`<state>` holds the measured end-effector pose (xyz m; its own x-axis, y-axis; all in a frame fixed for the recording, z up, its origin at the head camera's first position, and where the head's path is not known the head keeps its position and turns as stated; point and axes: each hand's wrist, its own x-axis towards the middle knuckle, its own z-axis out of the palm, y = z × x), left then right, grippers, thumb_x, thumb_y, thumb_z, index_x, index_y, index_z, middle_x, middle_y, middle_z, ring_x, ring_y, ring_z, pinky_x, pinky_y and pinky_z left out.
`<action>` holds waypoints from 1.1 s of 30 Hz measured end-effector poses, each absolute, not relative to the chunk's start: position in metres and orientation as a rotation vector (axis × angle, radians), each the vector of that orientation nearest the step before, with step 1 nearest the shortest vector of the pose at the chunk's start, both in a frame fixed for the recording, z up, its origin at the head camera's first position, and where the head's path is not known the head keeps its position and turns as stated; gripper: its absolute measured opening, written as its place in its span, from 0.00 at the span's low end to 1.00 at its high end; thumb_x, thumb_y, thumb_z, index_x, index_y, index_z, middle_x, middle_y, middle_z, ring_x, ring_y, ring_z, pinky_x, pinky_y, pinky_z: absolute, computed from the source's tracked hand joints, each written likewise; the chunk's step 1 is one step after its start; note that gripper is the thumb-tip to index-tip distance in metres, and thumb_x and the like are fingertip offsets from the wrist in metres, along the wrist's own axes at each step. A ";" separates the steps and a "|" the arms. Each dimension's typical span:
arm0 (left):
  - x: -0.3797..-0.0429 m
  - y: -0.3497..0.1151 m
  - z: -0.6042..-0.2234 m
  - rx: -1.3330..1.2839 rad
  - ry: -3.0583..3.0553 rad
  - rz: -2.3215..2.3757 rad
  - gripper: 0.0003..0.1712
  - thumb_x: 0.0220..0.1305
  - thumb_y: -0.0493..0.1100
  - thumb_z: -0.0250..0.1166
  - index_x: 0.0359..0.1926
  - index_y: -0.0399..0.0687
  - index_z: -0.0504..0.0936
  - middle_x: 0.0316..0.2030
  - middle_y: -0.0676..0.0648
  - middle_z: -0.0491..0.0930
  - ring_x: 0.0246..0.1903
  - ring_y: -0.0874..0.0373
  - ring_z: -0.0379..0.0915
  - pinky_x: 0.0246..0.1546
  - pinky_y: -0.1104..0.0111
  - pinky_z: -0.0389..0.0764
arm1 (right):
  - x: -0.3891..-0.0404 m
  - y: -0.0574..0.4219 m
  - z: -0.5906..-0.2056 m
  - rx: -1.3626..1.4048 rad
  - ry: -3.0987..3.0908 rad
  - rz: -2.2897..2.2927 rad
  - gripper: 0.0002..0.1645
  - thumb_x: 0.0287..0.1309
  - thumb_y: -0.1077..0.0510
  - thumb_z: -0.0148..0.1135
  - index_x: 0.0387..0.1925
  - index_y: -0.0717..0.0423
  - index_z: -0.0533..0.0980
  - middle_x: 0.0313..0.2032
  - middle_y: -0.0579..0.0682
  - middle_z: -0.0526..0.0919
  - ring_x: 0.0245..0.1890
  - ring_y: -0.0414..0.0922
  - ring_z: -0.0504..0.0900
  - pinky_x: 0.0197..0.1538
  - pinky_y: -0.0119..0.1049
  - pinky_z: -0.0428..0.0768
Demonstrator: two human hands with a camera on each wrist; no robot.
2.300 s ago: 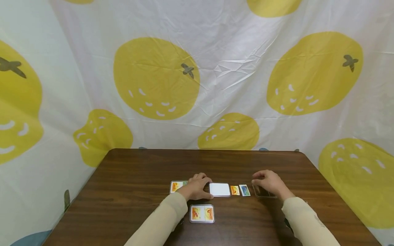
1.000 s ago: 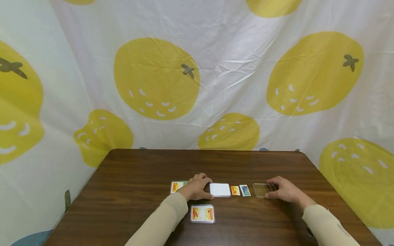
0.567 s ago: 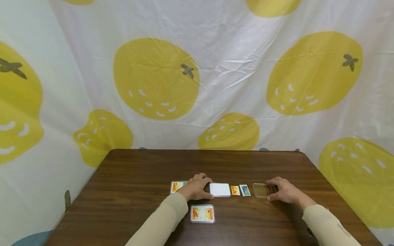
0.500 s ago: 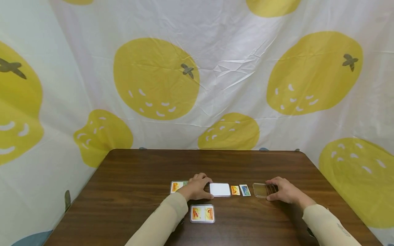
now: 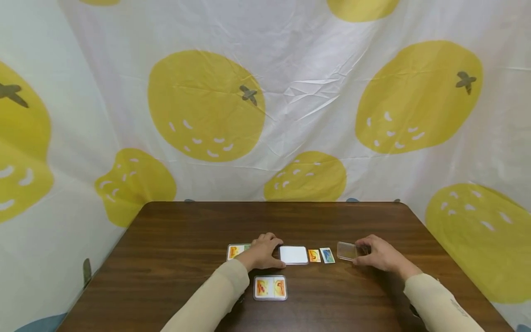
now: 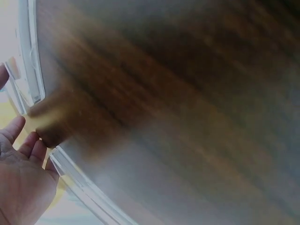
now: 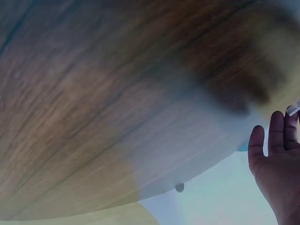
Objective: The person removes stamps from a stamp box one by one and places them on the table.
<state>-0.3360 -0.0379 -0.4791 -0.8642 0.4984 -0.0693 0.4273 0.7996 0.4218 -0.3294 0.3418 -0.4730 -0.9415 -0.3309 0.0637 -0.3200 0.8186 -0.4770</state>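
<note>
My left hand (image 5: 261, 253) holds the left end of a clear plastic case with a white insert (image 5: 294, 255), thumb at the near corner and fingers at the far one. In the left wrist view, its fingertips (image 6: 18, 123) meet the clear edges. To the right, my right hand (image 5: 380, 253) pinches a clear plastic cover (image 5: 346, 250) by its right end, the cover slightly tilted off the table. Between them lie a small orange picture card (image 5: 314, 256) and a small blue one (image 5: 327, 255). The right wrist view catches only a corner of the cover (image 7: 293, 108).
A clear case with two orange pictures (image 5: 270, 287) lies nearer the front. Another picture case (image 5: 236, 250) is partly hidden behind my left hand. The brown wooden table (image 5: 186, 230) ends at a lemon-print cloth (image 5: 307, 115).
My right hand moved from above the clear cover to its right end, took hold of it and raised it slightly off the table. The left hand has stayed on the white-insert case.
</note>
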 end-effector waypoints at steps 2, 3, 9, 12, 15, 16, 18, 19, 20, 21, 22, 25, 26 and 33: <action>-0.336 -0.039 -0.478 0.737 2.806 0.606 0.42 0.58 0.60 0.71 0.69 0.49 0.70 0.64 0.44 0.66 0.65 0.46 0.59 0.65 0.51 0.60 | -0.330 0.339 -0.471 -0.527 2.984 -0.806 0.38 0.44 0.46 0.79 0.51 0.68 0.78 0.46 0.59 0.77 0.44 0.53 0.76 0.49 0.53 0.75; -0.337 -0.039 -0.476 0.740 2.802 0.617 0.42 0.58 0.60 0.71 0.69 0.48 0.69 0.64 0.43 0.66 0.65 0.46 0.59 0.65 0.51 0.60 | -0.330 0.338 -0.470 -0.527 2.987 -0.817 0.38 0.45 0.47 0.79 0.52 0.68 0.78 0.46 0.59 0.77 0.44 0.53 0.76 0.49 0.53 0.75; -0.339 -0.040 -0.470 0.702 2.767 0.697 0.43 0.58 0.59 0.71 0.70 0.47 0.68 0.65 0.41 0.65 0.66 0.44 0.58 0.65 0.49 0.60 | -0.332 0.327 -0.462 -0.507 2.989 -0.847 0.40 0.46 0.46 0.77 0.54 0.68 0.77 0.48 0.60 0.77 0.47 0.55 0.76 0.51 0.55 0.74; -0.340 -0.040 -0.467 0.687 2.764 0.714 0.43 0.59 0.59 0.71 0.71 0.47 0.67 0.66 0.41 0.64 0.67 0.44 0.58 0.65 0.49 0.61 | -0.333 0.320 -0.457 -0.503 2.982 -0.874 0.40 0.47 0.45 0.77 0.56 0.68 0.76 0.49 0.60 0.76 0.47 0.55 0.76 0.51 0.54 0.74; -0.340 -0.040 -0.464 0.692 2.768 0.716 0.44 0.60 0.59 0.70 0.71 0.47 0.66 0.66 0.41 0.64 0.67 0.44 0.58 0.65 0.49 0.61 | -0.335 0.312 -0.454 -0.531 2.998 -0.877 0.40 0.46 0.45 0.77 0.55 0.67 0.77 0.49 0.59 0.77 0.46 0.53 0.76 0.50 0.51 0.75; -0.340 -0.040 -0.463 0.697 2.770 0.716 0.44 0.60 0.60 0.70 0.72 0.47 0.66 0.67 0.41 0.64 0.67 0.45 0.58 0.65 0.50 0.61 | -0.336 0.310 -0.453 -0.550 3.005 -0.876 0.40 0.46 0.46 0.78 0.55 0.67 0.77 0.49 0.59 0.77 0.46 0.53 0.76 0.49 0.50 0.75; -0.341 -0.039 -0.463 0.707 2.776 0.711 0.45 0.60 0.61 0.69 0.72 0.47 0.65 0.68 0.42 0.63 0.68 0.45 0.58 0.65 0.50 0.61 | -0.337 0.304 -0.451 -0.587 3.010 -0.878 0.39 0.46 0.47 0.78 0.54 0.66 0.78 0.48 0.58 0.77 0.45 0.51 0.76 0.48 0.49 0.75; -0.341 -0.039 -0.462 0.714 2.780 0.714 0.46 0.60 0.61 0.69 0.72 0.46 0.64 0.68 0.42 0.63 0.68 0.45 0.58 0.66 0.50 0.61 | -0.338 0.300 -0.450 -0.602 3.011 -0.878 0.38 0.46 0.47 0.78 0.54 0.66 0.78 0.47 0.57 0.77 0.44 0.51 0.76 0.47 0.48 0.75; -0.341 -0.038 -0.462 0.721 2.783 0.719 0.46 0.60 0.61 0.69 0.73 0.46 0.64 0.68 0.41 0.63 0.68 0.45 0.58 0.66 0.50 0.61 | -0.338 0.297 -0.449 -0.613 3.009 -0.880 0.37 0.46 0.48 0.78 0.54 0.66 0.78 0.47 0.57 0.77 0.44 0.50 0.75 0.47 0.47 0.75; -0.342 -0.038 -0.461 0.726 2.788 0.720 0.46 0.60 0.61 0.69 0.73 0.46 0.64 0.68 0.42 0.64 0.68 0.45 0.58 0.65 0.51 0.62 | -0.338 0.294 -0.448 -0.621 3.004 -0.885 0.37 0.46 0.48 0.78 0.54 0.65 0.78 0.47 0.56 0.77 0.43 0.50 0.75 0.47 0.47 0.75; -0.342 -0.037 -0.461 0.733 2.793 0.724 0.47 0.60 0.61 0.69 0.73 0.45 0.64 0.68 0.42 0.64 0.68 0.45 0.58 0.65 0.51 0.62 | -0.338 0.291 -0.448 -0.644 2.998 -0.887 0.36 0.47 0.48 0.78 0.54 0.65 0.78 0.47 0.56 0.77 0.43 0.49 0.75 0.46 0.47 0.75; -0.342 -0.035 -0.458 0.758 2.801 0.734 0.47 0.59 0.61 0.70 0.72 0.45 0.64 0.67 0.42 0.65 0.68 0.46 0.59 0.65 0.53 0.64 | -0.337 0.281 -0.446 -0.660 2.977 -0.890 0.36 0.48 0.47 0.77 0.55 0.64 0.78 0.47 0.55 0.76 0.43 0.49 0.75 0.46 0.47 0.75; -0.342 -0.034 -0.457 0.765 2.800 0.738 0.47 0.59 0.61 0.70 0.72 0.44 0.64 0.67 0.42 0.65 0.68 0.47 0.60 0.65 0.53 0.64 | -0.337 0.277 -0.445 -0.669 2.969 -0.890 0.37 0.49 0.47 0.77 0.55 0.64 0.77 0.47 0.55 0.76 0.43 0.49 0.75 0.46 0.46 0.75; -0.338 -0.029 -0.452 0.817 2.794 0.785 0.48 0.58 0.60 0.71 0.72 0.43 0.64 0.64 0.43 0.68 0.65 0.48 0.62 0.64 0.55 0.66 | -0.336 0.253 -0.445 -0.729 2.933 -0.875 0.37 0.50 0.46 0.76 0.56 0.64 0.77 0.47 0.54 0.75 0.43 0.49 0.76 0.47 0.47 0.76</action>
<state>-0.3382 -0.0294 -0.4517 -0.8458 0.5330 0.0236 0.4674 0.7188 0.5147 -0.3363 0.2532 -0.4451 -0.8925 -0.4309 0.1332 -0.4334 0.7377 -0.5176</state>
